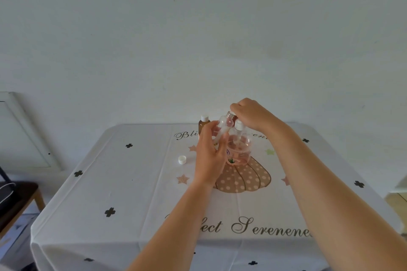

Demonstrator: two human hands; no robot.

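A small clear bottle point(222, 126) is held tilted above the middle of the table point(136, 193), toward its far edge, with its mouth turned up and to the right. It is gripped around the body by the left hand point(210, 152), whose fingers and thumb are curled round it. The right hand point(250, 114) is placed over the bottle's mouth with its fingers bent downward. Whether anything is pinched there cannot be told, since the fingertips are hidden by the knuckles. Just below that hand the white pump head point(238, 125) of a pump bottle point(240, 152) of pink liquid is seen. This bottle is stood upright on the cloth just behind the left hand and is partly covered by it. An amber bottle point(203, 126) with a white cap is stood near the far edge, just left of the held bottle. A loose white cap point(182, 159) is laid on the cloth left of the left hand, apart from it. Off the table's left edge a dark chair point(16, 199) is seen, with a white frame point(28, 130) leaned on the wall behind it.
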